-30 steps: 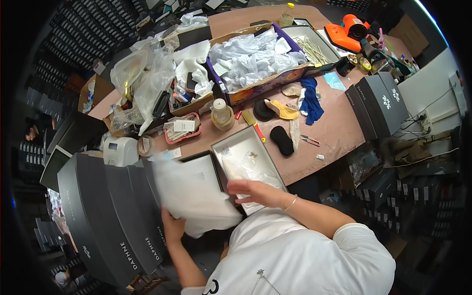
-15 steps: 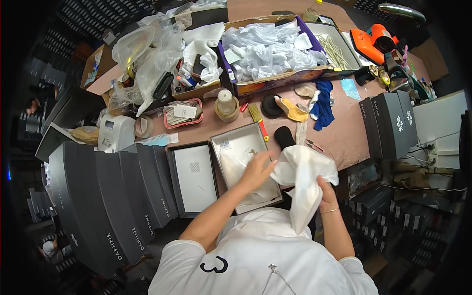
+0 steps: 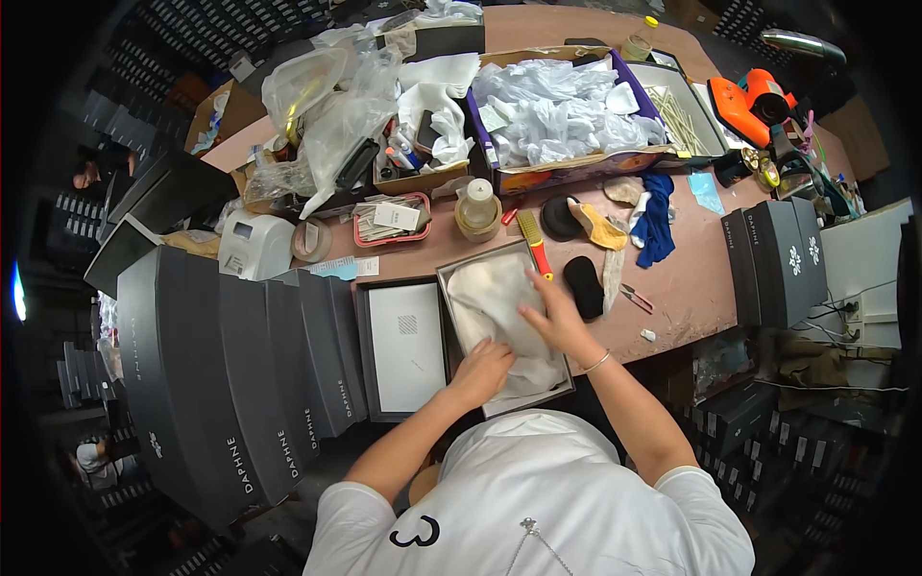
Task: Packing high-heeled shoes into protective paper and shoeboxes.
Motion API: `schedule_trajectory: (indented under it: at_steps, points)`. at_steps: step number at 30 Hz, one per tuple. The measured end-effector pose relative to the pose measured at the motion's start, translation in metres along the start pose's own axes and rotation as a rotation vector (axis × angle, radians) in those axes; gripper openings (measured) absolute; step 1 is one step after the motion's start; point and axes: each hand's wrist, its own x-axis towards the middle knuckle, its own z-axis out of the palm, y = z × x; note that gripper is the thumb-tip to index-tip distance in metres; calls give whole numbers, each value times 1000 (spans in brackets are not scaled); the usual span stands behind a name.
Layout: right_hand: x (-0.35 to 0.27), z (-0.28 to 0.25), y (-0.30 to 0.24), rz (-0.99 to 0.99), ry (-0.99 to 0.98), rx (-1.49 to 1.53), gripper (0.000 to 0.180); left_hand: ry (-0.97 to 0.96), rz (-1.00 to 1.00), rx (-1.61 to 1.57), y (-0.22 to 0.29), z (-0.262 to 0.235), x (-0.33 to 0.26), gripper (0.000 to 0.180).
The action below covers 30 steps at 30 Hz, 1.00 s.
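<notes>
An open grey box (image 3: 459,276) sits on the brown table in front of me, lined with white tissue paper (image 3: 495,298). My left hand (image 3: 483,370) presses on the paper at the box's near end. My right hand (image 3: 552,317) lies flat on the paper near the right wall, a bracelet on its wrist. Both hands rest on the paper inside the box. The box lid (image 3: 405,346) lies upturned just left of it.
A row of dark grey boxes (image 3: 240,374) stands at my left. Black shoe inserts (image 3: 582,286), a comb with a red handle (image 3: 534,245), a bottle (image 3: 477,206), and a cardboard box of white wrappings (image 3: 567,110) lie beyond. Two more dark boxes (image 3: 778,259) stand right.
The white tissue paper, held up in my hands before, now lies down inside the open box. Both hands have come down onto it.
</notes>
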Motion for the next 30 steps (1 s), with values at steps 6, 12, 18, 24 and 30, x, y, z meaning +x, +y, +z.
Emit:
schedule_trajectory:
  at_steps: [6,12,18,24,30]
  points:
    - [-48,23,11,-333,-307,-335,39,352,-726,-228,-27,20,-73,21]
    - [-56,-22,-39,159,-167,99,43,242,-604,-446,-5,-65,-134,26]
    - [-85,-17,-49,247,-202,387,84,158,-464,-1773,16,-85,-130,24]
    - [-61,-8,13,333,16,56,69,351,-425,-677,-39,16,-72,47]
    - [-72,-16,10,371,-92,24,53,359,-511,-1133,7,25,-71,50]
